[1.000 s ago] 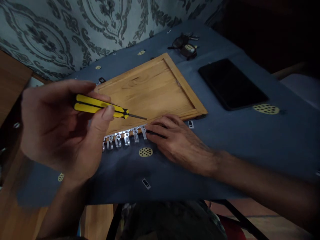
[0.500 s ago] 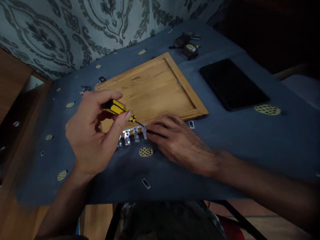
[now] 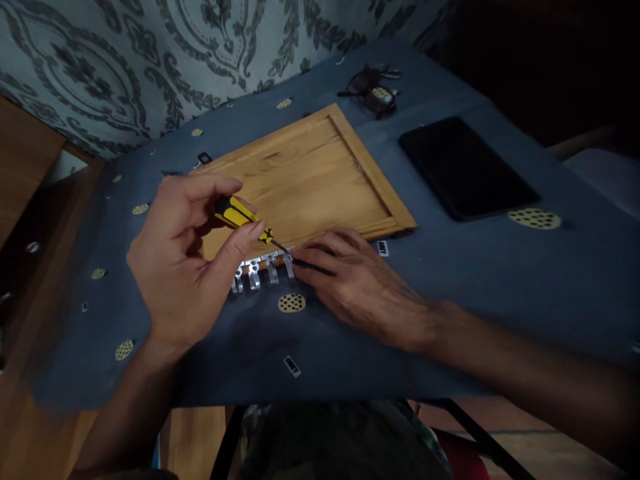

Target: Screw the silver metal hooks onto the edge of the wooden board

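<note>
With our left hand [image 3: 183, 260] we hold a small screwdriver [image 3: 237, 211] with a yellow-and-black handle and a thin, dark metal shaft. Our thumb and fingers close narrowly around the handle, the thumb lying along it near the shaft. The shaft slants down and to the right, and its tip is at the right end of a row of shiny, silver metal hooks [image 3: 255, 267]; we cannot tell whether it sits in a screw.

The hooks lie along the near edge of a rectangular, light-brown wooden board [image 3: 305, 183] with a raised frame, and their curved ends reach past that edge over the cloth. Our left hand covers part of the row and the board's left side. We rest our right hand [image 3: 357, 283] palm down at the near edge, its fingers bent and close together, the fingertips by the last hook. The thumb is hidden, so we cannot tell whether we pinch anything there.

The board lies on a dark blue tablecloth [image 3: 350, 370] printed with yellow, black-spotted shapes and small white labels. To the board's right, apart from it, lies a flat black tablet [image 3: 467, 167]. Beyond the board's far right corner we see dark-framed sunglasses [image 3: 373, 93], and behind the table hangs a pale, grey-patterned curtain [image 3: 200, 40].
</note>
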### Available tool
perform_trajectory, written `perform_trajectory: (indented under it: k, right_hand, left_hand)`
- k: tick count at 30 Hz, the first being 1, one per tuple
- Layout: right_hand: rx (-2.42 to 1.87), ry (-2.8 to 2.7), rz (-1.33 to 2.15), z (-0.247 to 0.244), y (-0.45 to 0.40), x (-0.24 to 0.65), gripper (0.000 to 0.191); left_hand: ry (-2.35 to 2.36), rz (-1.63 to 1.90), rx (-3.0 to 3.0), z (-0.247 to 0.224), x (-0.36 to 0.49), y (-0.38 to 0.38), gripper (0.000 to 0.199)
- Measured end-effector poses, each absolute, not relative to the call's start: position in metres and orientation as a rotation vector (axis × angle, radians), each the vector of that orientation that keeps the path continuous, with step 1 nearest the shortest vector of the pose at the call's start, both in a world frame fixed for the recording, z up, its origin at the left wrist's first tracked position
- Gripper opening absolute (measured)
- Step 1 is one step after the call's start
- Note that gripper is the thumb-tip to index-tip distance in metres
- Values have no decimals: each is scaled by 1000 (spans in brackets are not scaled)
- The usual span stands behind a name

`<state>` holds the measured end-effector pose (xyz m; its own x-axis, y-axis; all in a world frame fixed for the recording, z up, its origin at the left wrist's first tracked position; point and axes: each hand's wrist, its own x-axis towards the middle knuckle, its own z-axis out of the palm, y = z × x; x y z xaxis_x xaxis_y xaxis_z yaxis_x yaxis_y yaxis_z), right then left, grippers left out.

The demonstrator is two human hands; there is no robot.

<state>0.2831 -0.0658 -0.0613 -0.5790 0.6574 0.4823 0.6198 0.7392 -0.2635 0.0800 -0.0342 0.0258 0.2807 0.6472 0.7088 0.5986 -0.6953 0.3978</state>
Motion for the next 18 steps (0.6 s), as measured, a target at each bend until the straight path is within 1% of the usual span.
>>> perform_trajectory:
  k: [2, 6, 11, 15, 18]
  right_hand:
    - [-965, -2374, 83, -62, -66, 283, 26]
    - [-953, -2354, 63, -62, -65, 282, 25]
    - [-962, -2348, 59, -62, -66, 282, 24]
    - [-954, -2363, 75, -61, -66, 282, 24]
    - [-955, -2359, 88, -61, -66, 282, 25]
  left_hand:
    - [1182, 1347, 2423, 28, 80, -34, 31]
    - [983, 1238, 2310, 29, 78, -30, 31]
    - [913, 1251, 2387, 23, 78, -25, 29]
    - [1098, 1290, 2543, 24, 81, -29, 24]
    - [1099, 1350, 2639, 26, 81, -30, 25]
